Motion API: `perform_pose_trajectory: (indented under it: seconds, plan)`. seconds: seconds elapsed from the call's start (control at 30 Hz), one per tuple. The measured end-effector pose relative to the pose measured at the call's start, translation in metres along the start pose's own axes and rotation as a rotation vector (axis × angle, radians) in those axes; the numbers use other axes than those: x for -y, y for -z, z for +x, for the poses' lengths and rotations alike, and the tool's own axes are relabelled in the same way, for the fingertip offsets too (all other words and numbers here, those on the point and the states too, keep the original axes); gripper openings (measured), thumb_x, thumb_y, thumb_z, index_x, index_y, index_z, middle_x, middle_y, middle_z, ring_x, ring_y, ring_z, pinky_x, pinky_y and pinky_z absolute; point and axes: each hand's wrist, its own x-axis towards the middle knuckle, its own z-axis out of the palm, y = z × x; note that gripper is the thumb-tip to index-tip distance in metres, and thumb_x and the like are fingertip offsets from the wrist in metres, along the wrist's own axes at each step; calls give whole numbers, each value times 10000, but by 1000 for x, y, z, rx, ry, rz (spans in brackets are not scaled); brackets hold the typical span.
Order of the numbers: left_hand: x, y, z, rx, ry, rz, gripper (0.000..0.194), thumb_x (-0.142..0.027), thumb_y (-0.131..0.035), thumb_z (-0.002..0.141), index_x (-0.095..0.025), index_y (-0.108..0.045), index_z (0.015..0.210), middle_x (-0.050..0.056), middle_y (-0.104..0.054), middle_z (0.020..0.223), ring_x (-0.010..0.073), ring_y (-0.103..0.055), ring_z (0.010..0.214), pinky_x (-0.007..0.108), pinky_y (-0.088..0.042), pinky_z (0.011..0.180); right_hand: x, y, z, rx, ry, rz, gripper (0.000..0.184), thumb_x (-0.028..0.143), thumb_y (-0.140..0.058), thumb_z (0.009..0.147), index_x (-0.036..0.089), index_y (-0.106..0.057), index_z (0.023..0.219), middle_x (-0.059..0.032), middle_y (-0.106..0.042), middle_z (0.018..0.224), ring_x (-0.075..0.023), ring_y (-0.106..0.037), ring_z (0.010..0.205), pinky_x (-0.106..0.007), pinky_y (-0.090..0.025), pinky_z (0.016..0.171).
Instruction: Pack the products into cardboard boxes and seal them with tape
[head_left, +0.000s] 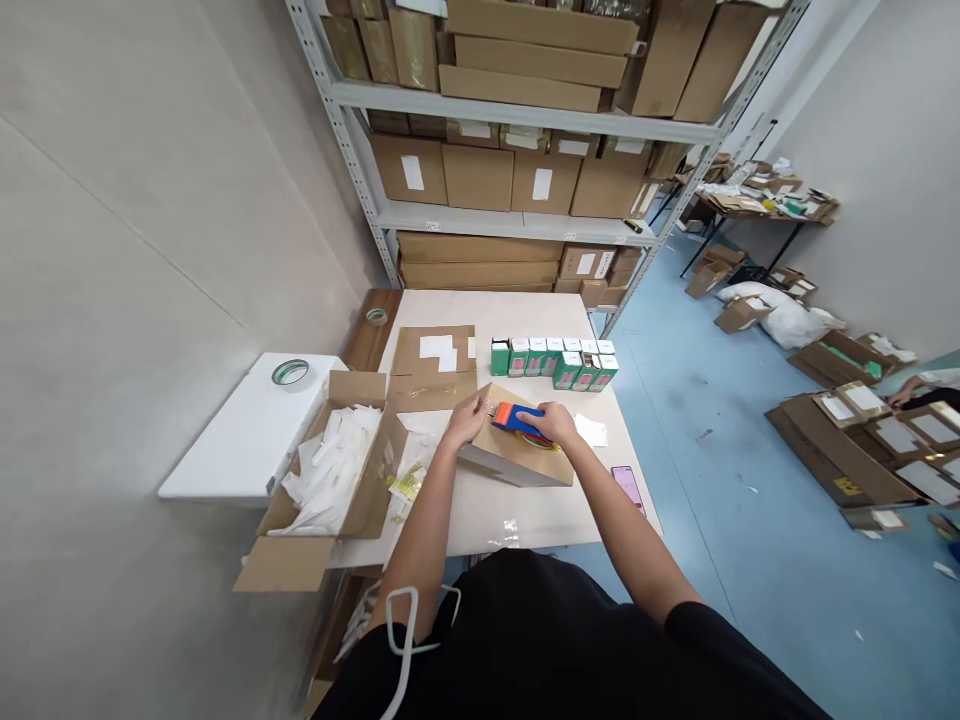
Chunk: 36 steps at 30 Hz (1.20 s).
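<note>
A brown cardboard box (pixel 517 462) lies at an angle on the pale table (pixel 480 520) in front of me. My right hand (pixel 553 424) is wrapped round a blue and orange tape dispenser (pixel 517 416), whose orange end rests at the box's upper left edge. My left hand (pixel 466 420) grips that same end of the box, close to the dispenser's tip. Behind the box stand several small green and white boxes (pixel 536 358) in rows. White paper (pixel 591 430) lies just right of the box.
An open carton (pixel 373 490) full of white bags (pixel 330 470) stands at left. Flattened cardboard (pixel 409 385) lies behind it. A phone (pixel 628 488) is near the table's right edge. Tape rolls (pixel 290 372) sit at left. Shelves with cartons (pixel 480 178) rise behind; another person's arm (pixel 907 388) shows far right.
</note>
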Motion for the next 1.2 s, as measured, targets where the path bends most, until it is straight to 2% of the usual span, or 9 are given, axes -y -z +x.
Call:
perform_pose_trajectory:
  seconds: [0.1,0.23,0.43,0.53,0.63,0.73,0.87,1.03,1.2]
  plan:
    - [9,-3,-6,-27,90,44,779,-731,-517,931,-242,-530,1538,124,-551,1551,333,-469,1480,454,-337,1229,18,-3,1,21,14,-37,620,798,-584,874,207,-770,889,-112,-787,946,-247,-719,887,-262,-394,634]
    - [21,4,-13,-72,70,88,716,-651,-426,999,-238,-468,1582,117,-571,1536,328,-500,1456,453,-363,1211,41,-15,2,28,18,-72,644,809,-581,869,200,-776,946,-141,-790,1022,-265,-726,933,-269,-429,671]
    - [38,30,-17,-36,58,55,593,-526,-364,1048,-249,-499,1555,78,-594,1520,286,-522,1440,398,-393,1186,75,-29,5,62,24,-92,678,807,-585,867,172,-771,1015,-170,-782,1083,-285,-732,972,-284,-461,706]
    - [52,31,-21,-75,87,-1,553,-476,-395,1046,-236,-534,1525,71,-610,1505,266,-526,1437,374,-393,1191,88,-35,8,89,32,-113,668,795,-608,858,170,-770,1032,-173,-780,1107,-292,-732,1010,-287,-475,734]
    - [68,13,-31,-68,137,-86,512,-429,-392,1047,-204,-586,1464,83,-648,1460,268,-573,1390,392,-414,1182,91,-45,9,120,44,-165,618,727,-658,862,152,-766,1062,-186,-775,1123,-297,-731,1044,-289,-486,770]
    - [81,-19,-39,-66,163,-198,491,-413,-382,1051,-188,-600,1429,91,-685,1408,267,-623,1329,417,-437,1167,83,-53,10,150,17,-224,604,651,-711,852,119,-748,1135,-208,-763,1156,-312,-729,1077,-296,-496,799]
    - [90,-50,-38,-63,150,-287,509,-454,-400,1050,-192,-571,1451,101,-694,1391,272,-629,1316,426,-443,1159,68,-54,11,158,-11,-270,643,667,-713,840,107,-746,1154,-221,-758,1168,-317,-730,1089,-298,-505,817]
    - [96,-56,-29,-68,143,-283,570,-545,-429,1033,-191,-566,1457,126,-682,1403,309,-623,1320,441,-438,1150,63,-53,12,146,4,-297,611,641,-688,856,104,-761,1137,-218,-772,1120,-307,-743,1035,-294,-508,812]
    - [101,-55,-28,-46,143,-249,582,-562,-398,1035,-215,-545,1479,109,-674,1420,302,-611,1336,430,-432,1149,57,-55,21,151,53,-293,632,689,-698,816,132,-778,1106,-200,-782,1092,-308,-745,996,-294,-499,779]
